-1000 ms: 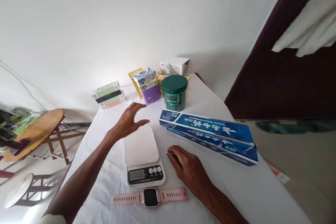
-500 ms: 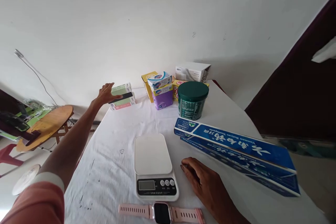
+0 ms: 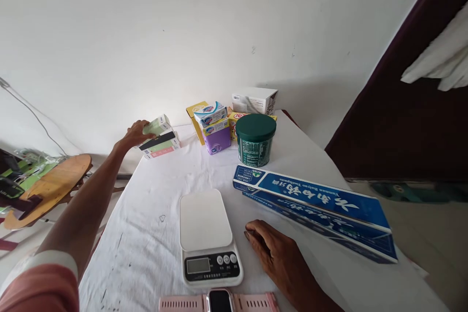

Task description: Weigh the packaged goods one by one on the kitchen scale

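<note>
- The green tub (image 3: 255, 142) is lidded; its contents are hidden.
- White cloth (image 3: 146, 234) is seen between the scale (image 3: 206, 226) and the table's (image 3: 197, 170) far left corner.
- There, a pale green box (image 3: 158, 126) is pinched askew above a black-banded box (image 3: 161, 142) by the left hand (image 3: 133, 134).
- The right hand (image 3: 278, 253) is curled, fingers together, beside the scale.

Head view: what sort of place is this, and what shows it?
Probably a room at home: a cloth-covered table by a plain wall holds a digital scale and toothpaste box, with a wooden table nearby.
</note>
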